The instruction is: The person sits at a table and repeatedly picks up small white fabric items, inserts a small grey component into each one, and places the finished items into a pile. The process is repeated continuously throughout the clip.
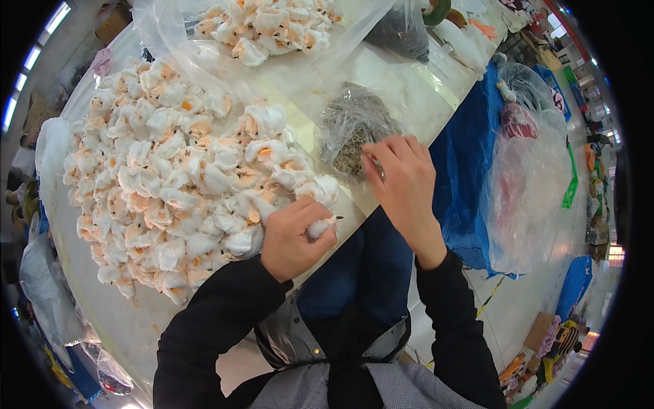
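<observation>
My left hand (291,236) is closed around a small white fluffy plush piece (318,229), with a short dark tip sticking out beside the thumb. It is at the near right edge of a large heap of white and peach plush pieces (170,170). My right hand (407,183) reaches over the near side of a clear plastic bag of small grey-brown bits (351,133). Its thumb and index finger are drawn together at the bits. Whatever lies between these fingertips is too small to make out.
The pale table (88,300) bears everything. At its far side lie a clear bag of more plush pieces (269,31), a bag of dark material (402,34) and a green tape roll (437,11). Right of the table stand a blue sack (466,170) and a large clear bag (528,204).
</observation>
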